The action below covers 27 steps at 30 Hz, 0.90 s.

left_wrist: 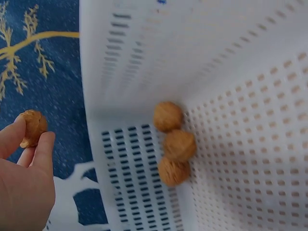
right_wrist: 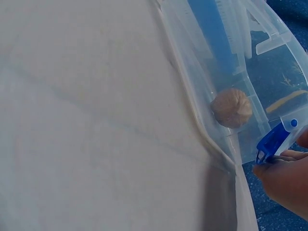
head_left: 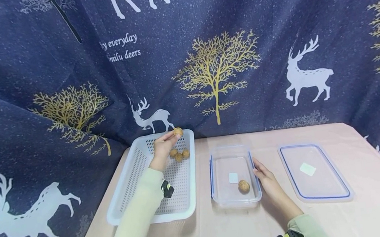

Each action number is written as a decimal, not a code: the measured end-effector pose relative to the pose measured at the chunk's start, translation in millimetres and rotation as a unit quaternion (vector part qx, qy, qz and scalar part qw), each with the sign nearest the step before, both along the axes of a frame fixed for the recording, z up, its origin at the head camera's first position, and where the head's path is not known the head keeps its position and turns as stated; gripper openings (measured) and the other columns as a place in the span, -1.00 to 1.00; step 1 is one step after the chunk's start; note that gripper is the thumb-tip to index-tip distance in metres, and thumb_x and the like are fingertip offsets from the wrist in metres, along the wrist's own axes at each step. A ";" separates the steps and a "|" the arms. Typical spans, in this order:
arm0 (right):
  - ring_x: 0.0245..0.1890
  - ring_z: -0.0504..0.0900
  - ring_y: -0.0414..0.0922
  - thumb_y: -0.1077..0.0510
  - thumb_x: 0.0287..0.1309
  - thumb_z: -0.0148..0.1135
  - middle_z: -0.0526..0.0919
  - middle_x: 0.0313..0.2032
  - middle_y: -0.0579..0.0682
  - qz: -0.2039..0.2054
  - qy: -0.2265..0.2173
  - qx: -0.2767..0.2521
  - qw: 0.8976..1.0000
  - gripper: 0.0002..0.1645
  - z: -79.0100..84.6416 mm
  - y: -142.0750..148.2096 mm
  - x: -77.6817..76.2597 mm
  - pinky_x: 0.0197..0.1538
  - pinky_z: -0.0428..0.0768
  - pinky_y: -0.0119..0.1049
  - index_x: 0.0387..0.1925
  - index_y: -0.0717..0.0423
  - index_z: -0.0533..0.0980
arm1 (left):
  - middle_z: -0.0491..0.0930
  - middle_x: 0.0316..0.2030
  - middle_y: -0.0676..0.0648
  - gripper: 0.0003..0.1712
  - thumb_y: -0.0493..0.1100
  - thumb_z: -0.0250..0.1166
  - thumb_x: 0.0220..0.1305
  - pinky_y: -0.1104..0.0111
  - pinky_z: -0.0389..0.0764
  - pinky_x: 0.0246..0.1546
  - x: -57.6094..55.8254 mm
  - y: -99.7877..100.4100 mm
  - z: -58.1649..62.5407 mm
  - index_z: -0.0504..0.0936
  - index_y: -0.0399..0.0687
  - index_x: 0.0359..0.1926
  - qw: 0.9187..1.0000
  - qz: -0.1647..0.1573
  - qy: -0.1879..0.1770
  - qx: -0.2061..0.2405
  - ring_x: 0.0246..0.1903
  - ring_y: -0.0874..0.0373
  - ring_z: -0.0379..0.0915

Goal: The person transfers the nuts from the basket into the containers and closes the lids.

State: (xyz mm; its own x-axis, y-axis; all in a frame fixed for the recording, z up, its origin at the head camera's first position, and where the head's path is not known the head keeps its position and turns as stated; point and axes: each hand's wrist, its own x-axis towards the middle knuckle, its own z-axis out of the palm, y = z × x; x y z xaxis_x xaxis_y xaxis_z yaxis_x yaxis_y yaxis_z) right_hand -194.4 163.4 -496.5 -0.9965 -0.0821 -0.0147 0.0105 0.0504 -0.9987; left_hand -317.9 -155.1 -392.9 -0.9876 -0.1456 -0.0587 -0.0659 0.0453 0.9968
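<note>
My left hand (head_left: 161,149) pinches a walnut (left_wrist: 33,128) between thumb and fingertips, raised at the far rim of the white perforated basket (head_left: 111,219). Inside that basket, several walnuts (left_wrist: 174,145) cluster near its far end. On the right, my right hand (head_left: 270,183) grips the right side of a clear plastic container (head_left: 237,201), with its fingers at the blue latch (right_wrist: 275,139) in the right wrist view. One walnut (head_left: 243,186) lies in the container near its front right corner.
A clear lid (head_left: 321,185) with a blue seal lies flat at the right of the container, with a pale square label (head_left: 307,169) on it. Pink cloth (head_left: 226,236) covers the table. A dark blue curtain (head_left: 220,16) with deer and trees hangs behind.
</note>
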 end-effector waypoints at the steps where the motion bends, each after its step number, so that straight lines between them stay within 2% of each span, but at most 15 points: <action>1: 0.47 -0.26 0.16 0.19 0.50 -0.35 -0.18 0.49 0.22 0.000 -0.001 -0.002 1.000 -0.37 -0.5 0.0 0.0 0.46 -0.20 0.06 0.48 0.24 -0.17 | 0.55 0.13 -0.18 -0.51 -0.20 0.36 0.21 0.33 0.47 0.17 0.9 1.9 1.0 0.54 -0.18 0.16 1.000 -0.001 0.000 -0.002 0.15 0.03 0.46; 9: 0.47 -0.25 0.17 0.18 0.50 -0.34 -0.16 0.49 0.22 0.001 0.000 -0.008 1.000 -0.37 -2.4 0.0 0.2 0.46 -0.19 0.07 0.48 0.23 -0.16 | 0.58 0.08 -0.21 -0.51 -0.20 0.39 0.17 0.25 0.45 0.19 4.6 17.9 6.4 0.56 -0.22 0.13 1.000 -0.006 0.019 -0.013 0.10 -0.01 0.49; 16: 0.47 -0.25 0.18 0.18 0.50 -0.33 -0.17 0.48 0.23 0.002 0.002 -0.015 1.000 -0.37 -2.8 0.0 0.1 0.45 -0.19 0.07 0.48 0.25 -0.15 | 0.57 0.08 -0.24 -0.52 -0.26 0.38 0.17 0.28 0.49 0.15 12.2 36.6 15.5 0.56 -0.24 0.13 0.999 -0.027 0.024 0.035 0.07 0.00 0.51; 24: 0.47 -0.27 0.15 0.18 0.49 -0.33 -0.19 0.49 0.21 0.002 -0.005 -0.012 1.000 -0.36 -2.9 0.8 -0.9 0.46 -0.20 0.04 0.48 0.23 -0.16 | 0.59 0.03 -0.26 -0.52 -0.33 0.36 0.16 0.34 0.57 0.05 21.9 60.4 26.2 0.55 -0.29 0.13 0.995 -0.059 0.028 0.072 -0.16 0.18 0.60; 27: 0.48 -0.28 0.14 0.19 0.49 -0.33 -0.19 0.49 0.21 0.001 -0.006 -0.011 1.000 -0.36 -3.0 0.6 -0.9 0.47 -0.21 0.02 0.48 0.23 -0.16 | 0.58 0.03 -0.28 -0.53 -0.36 0.34 0.17 0.30 0.56 0.07 25.3 68.4 28.3 0.54 -0.31 0.14 0.993 -0.072 0.030 0.086 -0.17 0.20 0.59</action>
